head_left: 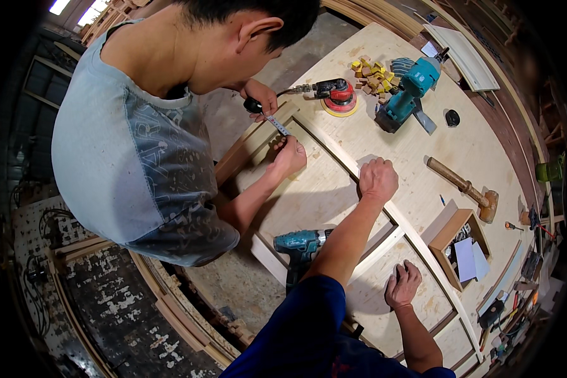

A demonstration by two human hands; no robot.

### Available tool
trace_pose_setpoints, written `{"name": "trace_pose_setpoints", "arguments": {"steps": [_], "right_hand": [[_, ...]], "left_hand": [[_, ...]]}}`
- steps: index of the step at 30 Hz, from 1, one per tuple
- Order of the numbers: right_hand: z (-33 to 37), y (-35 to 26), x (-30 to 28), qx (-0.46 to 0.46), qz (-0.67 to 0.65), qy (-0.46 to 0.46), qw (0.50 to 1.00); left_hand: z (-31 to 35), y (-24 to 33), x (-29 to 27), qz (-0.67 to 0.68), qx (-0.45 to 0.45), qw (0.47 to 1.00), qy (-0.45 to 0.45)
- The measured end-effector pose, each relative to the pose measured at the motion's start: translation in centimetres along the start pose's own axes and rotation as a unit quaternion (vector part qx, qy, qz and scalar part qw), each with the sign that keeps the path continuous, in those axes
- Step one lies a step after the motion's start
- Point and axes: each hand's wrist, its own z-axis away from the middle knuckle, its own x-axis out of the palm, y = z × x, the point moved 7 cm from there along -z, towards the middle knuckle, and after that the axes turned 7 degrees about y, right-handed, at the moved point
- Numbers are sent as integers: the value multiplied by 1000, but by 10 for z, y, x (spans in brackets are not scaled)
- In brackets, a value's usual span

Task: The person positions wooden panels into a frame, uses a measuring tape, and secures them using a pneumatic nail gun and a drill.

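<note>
A long wooden frame (416,238) with crosspieces lies on the pale plywood tabletop (416,151). My left hand (378,179) is closed over its long rail, fingers curled down around the wood. Inside one frame bay, my right hand (403,283) rests on the tabletop with its fingers apart and nothing held. Under my left forearm lies a teal cordless drill (299,242), its handle partly hidden. Beside me a co-worker holds a tape measure (253,105) in one hand, and its extended blade (277,125) reaches to the other hand at the frame's far end.
Toward the back stand a red round sander (341,97), a heap of small wood blocks (376,77) and a teal power tool (409,91). A mallet (469,189) and an open wooden box (460,246) lie to the right. The co-worker (126,138) fills the left side.
</note>
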Motion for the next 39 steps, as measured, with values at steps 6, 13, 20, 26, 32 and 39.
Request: {"name": "trace_pose_setpoints", "arguments": {"steps": [6,13,20,26,32,39], "right_hand": [[1,1,1,-3,-1,4,1000],[0,1,1,-1,-1,0,1000],[0,0,0,0,0,1,1000],[0,0,1,1,-1,-1,1000],[1,0,1,1,-1,-2,1000],[1,2,1,-4,0,-1,1000]], "left_hand": [[-1,1,0,-3,2,1000,-1],[-1,1,0,-6,1,1000,-11],[0,1,0,1,0,1000,-3],[0,-1,1,2,1,1000,3],[0,-1,1,4,2,1000,5],[-1,0,1,1,4,1000,2]]}}
